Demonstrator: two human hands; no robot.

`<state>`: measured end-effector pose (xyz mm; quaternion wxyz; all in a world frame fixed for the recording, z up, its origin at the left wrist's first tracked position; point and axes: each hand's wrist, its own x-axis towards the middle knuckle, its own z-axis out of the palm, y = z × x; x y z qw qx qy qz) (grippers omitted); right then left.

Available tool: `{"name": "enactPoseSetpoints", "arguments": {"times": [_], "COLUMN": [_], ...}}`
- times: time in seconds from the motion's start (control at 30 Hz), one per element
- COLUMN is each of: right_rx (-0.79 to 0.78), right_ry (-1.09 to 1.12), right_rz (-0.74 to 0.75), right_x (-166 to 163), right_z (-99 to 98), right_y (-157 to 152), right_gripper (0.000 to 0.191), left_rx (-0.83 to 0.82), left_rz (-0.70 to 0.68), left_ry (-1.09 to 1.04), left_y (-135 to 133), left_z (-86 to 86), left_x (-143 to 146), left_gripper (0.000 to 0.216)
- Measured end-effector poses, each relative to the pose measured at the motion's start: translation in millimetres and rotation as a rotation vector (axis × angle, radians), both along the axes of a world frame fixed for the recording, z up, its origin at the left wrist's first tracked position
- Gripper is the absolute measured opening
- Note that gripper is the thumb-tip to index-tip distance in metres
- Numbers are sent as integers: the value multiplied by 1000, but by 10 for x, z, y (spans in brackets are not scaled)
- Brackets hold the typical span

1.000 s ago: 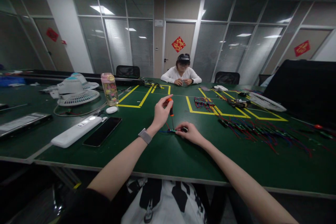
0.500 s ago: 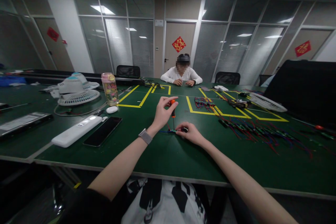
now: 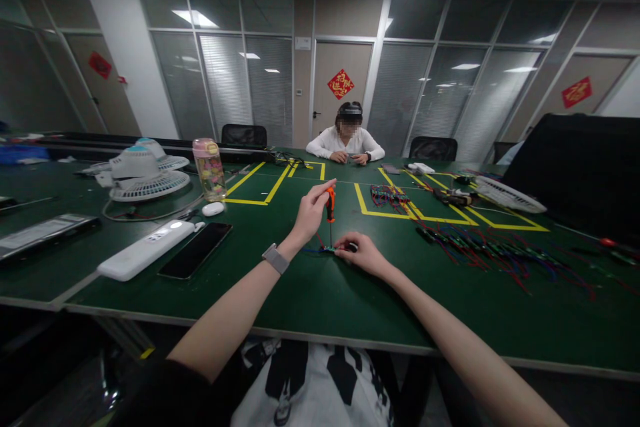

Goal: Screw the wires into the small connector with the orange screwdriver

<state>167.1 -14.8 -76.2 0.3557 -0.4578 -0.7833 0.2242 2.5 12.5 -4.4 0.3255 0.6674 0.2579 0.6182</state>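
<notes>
My left hand (image 3: pixel 309 213) pinches the orange handle of a small screwdriver (image 3: pixel 330 208) that stands upright, its thin shaft pointing down onto a little green board with wires (image 3: pixel 327 249) on the green table (image 3: pixel 320 293). My right hand (image 3: pixel 361 252) lies curled on the table just right of the board, fingertips pressed on its right end. A watch sits on my left wrist.
A white power strip (image 3: pixel 143 250), a dark phone (image 3: pixel 195 251), a pink bottle (image 3: pixel 210 171) and white fans (image 3: pixel 145 177) lie left. Bundles of red and blue wired parts (image 3: pixel 495 250) spread right. Across the table a person in white (image 3: pixel 345 143) sits.
My left fingers have shifted round the screwdriver handle, which now shows more orange and stands slightly further right. My right hand has stayed on the board.
</notes>
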Motion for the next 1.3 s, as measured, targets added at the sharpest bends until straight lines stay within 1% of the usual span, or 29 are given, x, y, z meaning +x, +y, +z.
{"name": "enactPoseSetpoints", "arguments": {"times": [0.07,0.1,0.23,0.3,0.47,0.5,0.6,0.67,0.7,0.83,0.9,1.0,1.03,1.17,1.2,1.23,1.3], "right_rx": [7,11,6,1,-6,-4,4,8,9,6,1,-13,-18,-31,-30,-27,-21], "right_ry": [-10,-13,-12,-7,-3,-6,-9,-10,-11,-9,2,22,26,32,30,27,23], "right_rz": [-2,-4,-4,-2,-2,-2,1,1,-1,-7,-4,2,4,13,11,9,4], "right_x": [1,1,0,-2,-2,-1,4,8,10,15,15,12,11,6,5,3,-1], "right_z": [4,5,9,12,24,24,15,1,-7,-34,-40,-41,-39,-21,-15,-9,3], "right_y": [0,0,-6,-12,-23,-22,-15,-5,1,19,23,23,21,6,2,-2,-10], "right_gripper": [15,15,15,15,15,15,14,15,15,16,15,14,14,13,12,12,12], "left_rx": [-51,-59,39,62,-17,-18,51,81,77,-3,9,70,70,-40,-52,-46,8], "left_rz": [-65,-64,89,120,-21,-12,117,168,163,44,67,155,151,-1,-13,1,77], "left_ry": [-27,-32,35,65,20,14,39,61,59,-4,-5,27,31,-6,-16,-18,3], "left_y": [-4,-10,-44,-51,-34,-32,-34,-34,-31,-15,-16,-28,-32,-36,-38,-40,-47], "left_z": [5,6,-1,-2,0,-2,-11,-14,-14,-13,-14,-13,-11,2,4,4,2], "left_x": [7,11,14,12,19,20,15,9,7,8,8,5,5,14,17,19,19], "left_gripper": [33,34,29,27,34,33,30,27,27,32,31,27,27,33,33,33,30]}}
